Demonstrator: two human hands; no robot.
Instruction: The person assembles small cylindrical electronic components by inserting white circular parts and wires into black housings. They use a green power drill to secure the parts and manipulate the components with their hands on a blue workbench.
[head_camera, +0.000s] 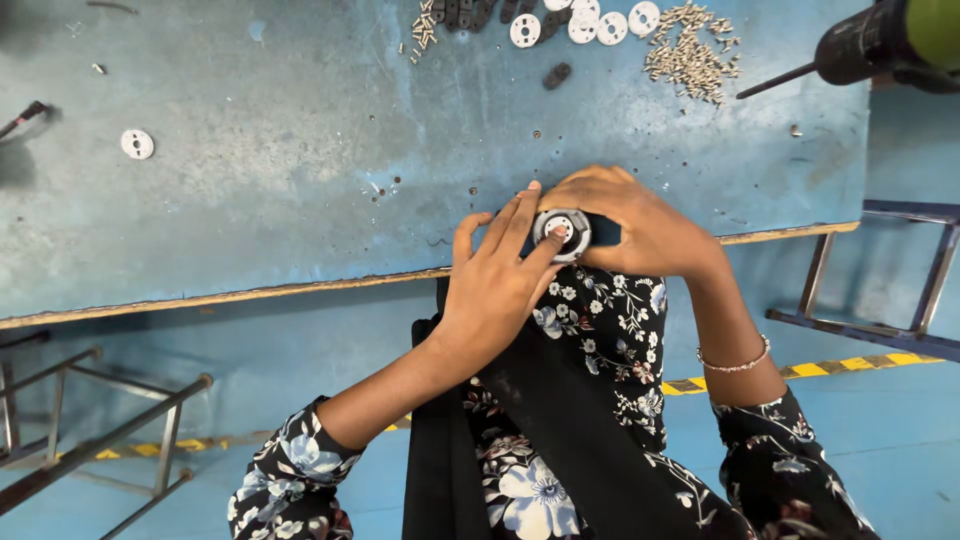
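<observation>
Big blue table (250, 170), worn and scratched. Right hand (640, 225) curled around a small round white part (562, 233) at the table's near edge. Left hand (495, 285) half open, fingertips pressing on that part. Pile of tiny screws (690, 55) far back.

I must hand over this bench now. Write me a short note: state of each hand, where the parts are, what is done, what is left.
Left hand: fingers pressing on the round white disc at the table edge.
Right hand: gripping the dark part under the disc.
Parts: more white discs, dark pieces and a pile of screws at the far edge; one disc lies alone at left. Power driver hangs at right.
Done: disc sits on the dark part.
Left: whether it is fastened cannot be seen.
</observation>
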